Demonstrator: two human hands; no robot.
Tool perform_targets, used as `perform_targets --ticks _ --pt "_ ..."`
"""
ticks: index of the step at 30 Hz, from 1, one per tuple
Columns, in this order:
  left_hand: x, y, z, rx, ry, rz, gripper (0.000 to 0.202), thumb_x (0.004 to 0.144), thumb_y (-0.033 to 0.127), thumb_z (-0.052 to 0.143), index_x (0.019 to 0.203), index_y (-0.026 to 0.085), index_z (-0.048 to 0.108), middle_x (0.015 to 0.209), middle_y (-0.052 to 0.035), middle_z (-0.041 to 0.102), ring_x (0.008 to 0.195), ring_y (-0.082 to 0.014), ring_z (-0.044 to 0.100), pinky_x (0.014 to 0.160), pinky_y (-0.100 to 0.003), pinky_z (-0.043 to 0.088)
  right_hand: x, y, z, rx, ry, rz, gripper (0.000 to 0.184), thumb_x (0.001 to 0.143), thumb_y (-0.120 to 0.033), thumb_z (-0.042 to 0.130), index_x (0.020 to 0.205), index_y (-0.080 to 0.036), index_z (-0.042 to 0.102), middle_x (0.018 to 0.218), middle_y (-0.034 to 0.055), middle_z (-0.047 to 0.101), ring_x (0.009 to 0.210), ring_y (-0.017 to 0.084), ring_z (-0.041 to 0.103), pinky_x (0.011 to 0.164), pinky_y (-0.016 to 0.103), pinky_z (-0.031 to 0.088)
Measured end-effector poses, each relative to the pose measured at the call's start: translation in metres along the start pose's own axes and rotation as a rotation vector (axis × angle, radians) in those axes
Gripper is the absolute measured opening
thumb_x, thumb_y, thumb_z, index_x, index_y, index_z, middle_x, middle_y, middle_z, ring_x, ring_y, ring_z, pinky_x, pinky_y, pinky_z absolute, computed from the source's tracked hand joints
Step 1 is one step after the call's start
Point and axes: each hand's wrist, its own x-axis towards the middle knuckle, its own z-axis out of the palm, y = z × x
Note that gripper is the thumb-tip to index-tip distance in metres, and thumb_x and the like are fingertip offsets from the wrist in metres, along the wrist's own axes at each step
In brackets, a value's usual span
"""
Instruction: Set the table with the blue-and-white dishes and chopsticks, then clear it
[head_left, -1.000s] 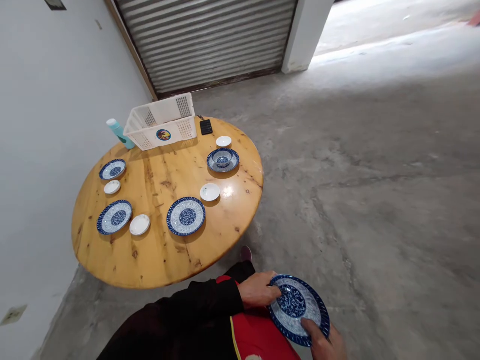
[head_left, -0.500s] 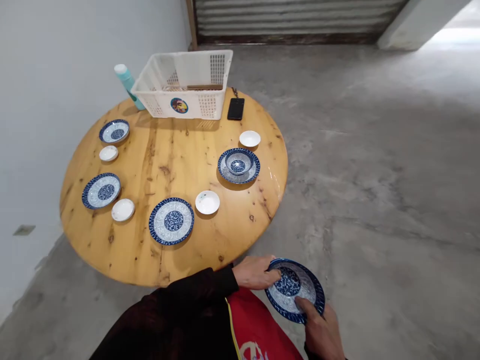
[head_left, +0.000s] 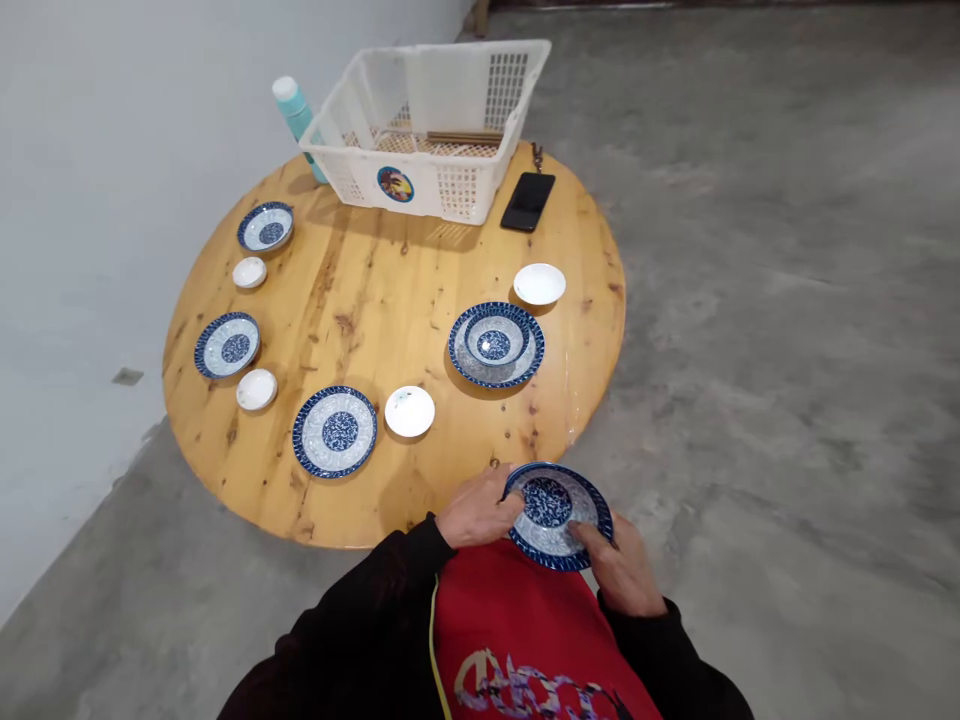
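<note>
Blue-and-white porcelain sits lowest in the frame: a patterned plate (head_left: 551, 545), right of bottom centre, its rim pinched by the left hand (head_left: 480, 510) and the right hand (head_left: 626, 568), thumbs on its upper face, other fingers mostly hidden beneath. It is not yet set down; whether more is stacked under it I cannot tell.

Beyond, on the wooden table (head_left: 375, 295), four plates look already placed: one left of centre (head_left: 334, 432), one right of centre carrying a bowl (head_left: 495, 338), two at the left (head_left: 227, 345) (head_left: 265, 227). Each has a small white dish nearby (head_left: 409, 412); three plates lack a bowl. Farther, the upper-middle basket (head_left: 424, 195) holds chopsticks (head_left: 465, 138).

Compared with half a second ago, the held plate appears higher and nearer the table edge; the tabletop layout is unchanged.
</note>
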Motion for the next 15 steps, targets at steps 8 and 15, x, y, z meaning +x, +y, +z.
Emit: perform_targets --ticks 8,15 --pt "0.044 0.047 0.019 -0.215 0.3 -0.206 0.045 0.092 0.025 0.043 0.134 0.018 0.057 0.121 -0.0076 0.072 0.111 -0.025 0.066 0.106 -0.039 0.048 0.102 -0.035 -0.058 -0.114 -0.367 -0.165 0.047 0.07 -0.038 0.053 0.11 -0.017 0.068 0.103 0.0083 0.076 0.098 0.028 0.068 0.094 0.041 0.054" --pt "0.065 0.072 0.027 -0.297 0.547 -0.341 0.042 0.09 0.022 0.045 0.128 0.014 0.059 0.117 -0.0108 0.072 0.109 -0.0257 0.067 0.103 -0.038 0.049 0.146 -0.071 -0.071 -0.2 -0.58 -0.225 0.036 0.078 -0.047 0.055 0.098 -0.019 0.066 0.093 0.0075 0.074 0.091 0.026 0.067 0.086 0.037 0.054"
